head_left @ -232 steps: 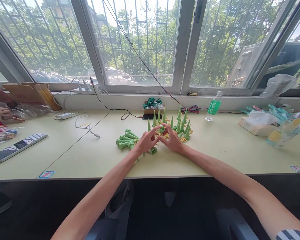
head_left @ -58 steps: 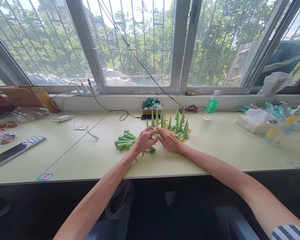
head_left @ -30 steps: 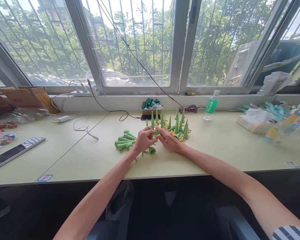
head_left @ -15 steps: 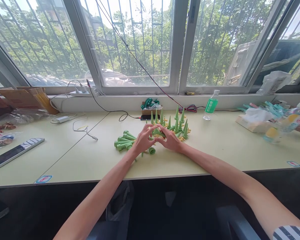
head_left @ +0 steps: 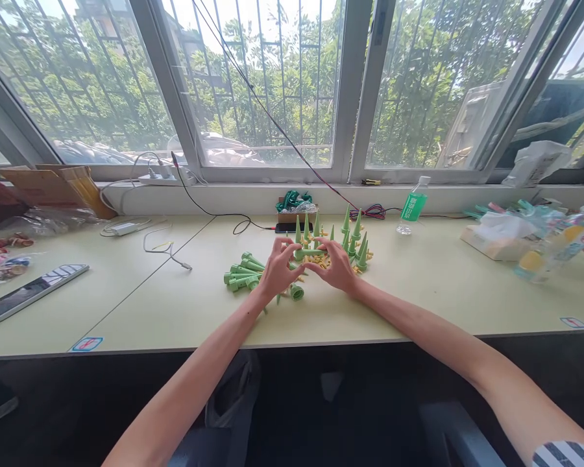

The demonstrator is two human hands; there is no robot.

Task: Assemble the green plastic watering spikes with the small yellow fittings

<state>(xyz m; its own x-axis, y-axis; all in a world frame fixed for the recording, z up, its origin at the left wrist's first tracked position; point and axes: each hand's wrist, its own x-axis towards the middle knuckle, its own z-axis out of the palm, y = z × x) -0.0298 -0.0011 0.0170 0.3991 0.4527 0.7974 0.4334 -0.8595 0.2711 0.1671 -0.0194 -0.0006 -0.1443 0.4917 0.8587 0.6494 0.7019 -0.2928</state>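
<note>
My left hand [head_left: 278,272] and my right hand [head_left: 337,267] meet over the pale green table [head_left: 418,292], both pinching one green cone spike [head_left: 309,252] held level between their fingertips. Behind them stands a cluster of upright green cones [head_left: 351,237] with small yellow pieces [head_left: 321,261] scattered at its base. A pile of green cones lying on their sides [head_left: 243,274] is just left of my left hand. One short green piece [head_left: 297,292] lies below my left hand.
A green-labelled bottle [head_left: 413,206] stands at the back right, a phone [head_left: 287,227] and green bundle [head_left: 294,200] behind the cones. A keyboard-like slab [head_left: 29,292] lies left. Cables [head_left: 165,246], a cardboard box [head_left: 53,185] and bags [head_left: 511,233] sit around.
My hands have drawn slightly apart, and the green cone now lies level between the fingertips. The view shifted a little.
</note>
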